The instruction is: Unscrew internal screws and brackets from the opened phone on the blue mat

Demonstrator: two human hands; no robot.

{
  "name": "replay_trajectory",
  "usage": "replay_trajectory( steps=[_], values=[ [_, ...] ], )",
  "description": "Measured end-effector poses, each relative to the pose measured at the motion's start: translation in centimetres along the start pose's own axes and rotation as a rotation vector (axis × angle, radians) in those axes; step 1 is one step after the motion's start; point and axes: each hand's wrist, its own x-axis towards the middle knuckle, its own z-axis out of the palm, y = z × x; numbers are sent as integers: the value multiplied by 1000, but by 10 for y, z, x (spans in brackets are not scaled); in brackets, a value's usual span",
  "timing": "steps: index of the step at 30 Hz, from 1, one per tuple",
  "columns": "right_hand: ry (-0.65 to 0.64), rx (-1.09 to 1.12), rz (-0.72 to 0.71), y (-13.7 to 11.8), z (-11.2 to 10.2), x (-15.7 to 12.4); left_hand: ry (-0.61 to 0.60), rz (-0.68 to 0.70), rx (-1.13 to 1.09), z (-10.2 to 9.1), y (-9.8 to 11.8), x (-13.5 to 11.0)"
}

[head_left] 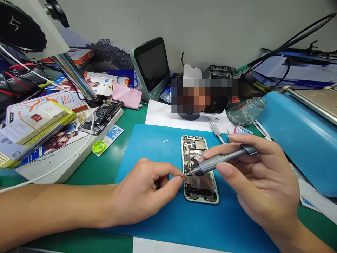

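Note:
An opened phone [199,168] with its back off lies on a blue mat [158,147], its boards and connectors exposed. My right hand [259,179] grips a grey metal screwdriver [223,160], whose tip points left over the phone's left edge. My left hand [147,191] rests on the mat beside the phone, thumb and forefinger pinched together right at the screwdriver's tip; whatever they pinch is too small to make out. A tiny white part [165,141] lies on the mat further back.
A second screwdriver [216,130] and a glass jar [247,110] lie behind the phone. A blue device [300,137] stands on the right. At left are a dismantled phone [104,116], a green cap [99,146], boxes, cables and a microscope post [72,75]. A grey tablet-like screen [152,66] leans on the wall.

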Motion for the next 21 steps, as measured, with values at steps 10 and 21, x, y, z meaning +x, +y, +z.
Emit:
replay_trajectory(
  steps=[10,21],
  values=[
    [-24,-48,-2,-1,0,-2,-21,-19,-1,0,0,2],
    [-25,-59,1,-1,0,-1,-20,-11,6,1,0,2]
  ],
)
